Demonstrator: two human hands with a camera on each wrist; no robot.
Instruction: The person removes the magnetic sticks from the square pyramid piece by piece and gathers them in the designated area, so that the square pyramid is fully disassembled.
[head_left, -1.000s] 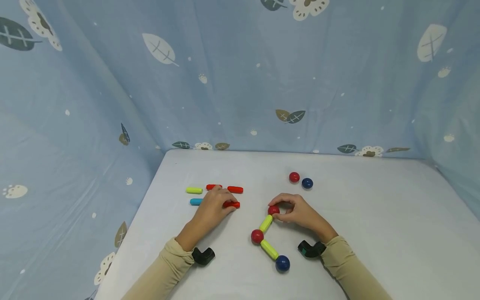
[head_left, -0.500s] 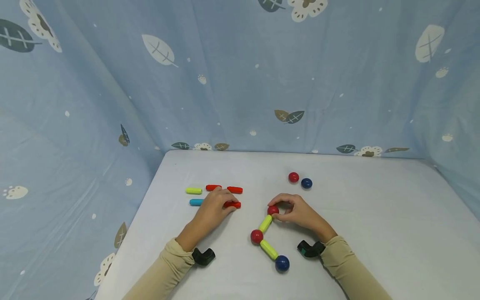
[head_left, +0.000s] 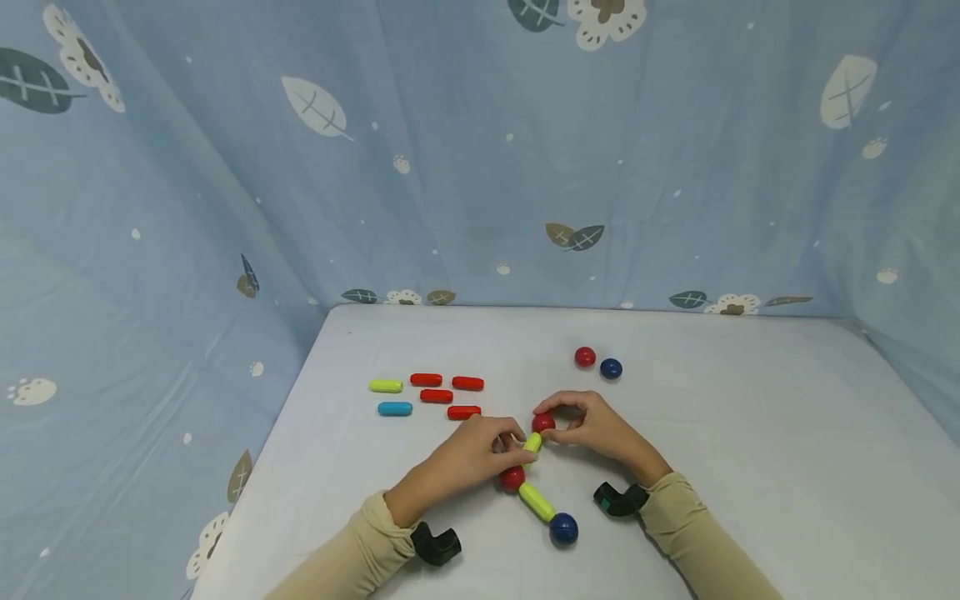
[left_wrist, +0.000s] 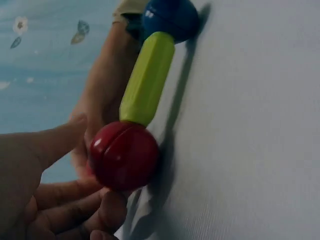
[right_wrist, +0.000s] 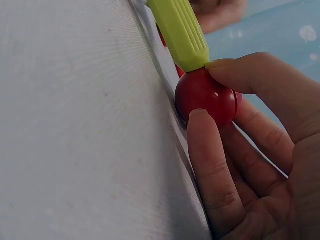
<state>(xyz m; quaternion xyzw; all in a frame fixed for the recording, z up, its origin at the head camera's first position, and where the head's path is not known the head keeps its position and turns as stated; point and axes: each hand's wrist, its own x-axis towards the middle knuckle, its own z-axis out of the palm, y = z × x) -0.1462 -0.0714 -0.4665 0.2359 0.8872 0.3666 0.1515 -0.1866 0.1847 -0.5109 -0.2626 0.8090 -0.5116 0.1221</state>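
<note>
A zigzag chain lies on the table: a blue ball (head_left: 563,529), a yellow-green rod (head_left: 537,502), a red ball (head_left: 512,477), a second yellow-green rod (head_left: 533,442) and an end red ball (head_left: 543,424). My right hand (head_left: 592,427) pinches the end red ball between thumb and fingers, plainest in the right wrist view. My left hand (head_left: 480,454) curls round the second rod, its thumb crossing over it in the head view. In the left wrist view, the middle red ball (left_wrist: 125,155) hides that rod.
Several red rods, one of them a red rod (head_left: 463,412), lie at the left with a blue rod (head_left: 395,408) and a yellow-green rod (head_left: 386,386). Behind the right hand sit a loose red ball (head_left: 585,357) and a loose blue ball (head_left: 611,368).
My left hand has left the loose red rods and moved right and nearer, onto the chain's second yellow-green rod. The right hand keeps its pinch on the end red ball.
</note>
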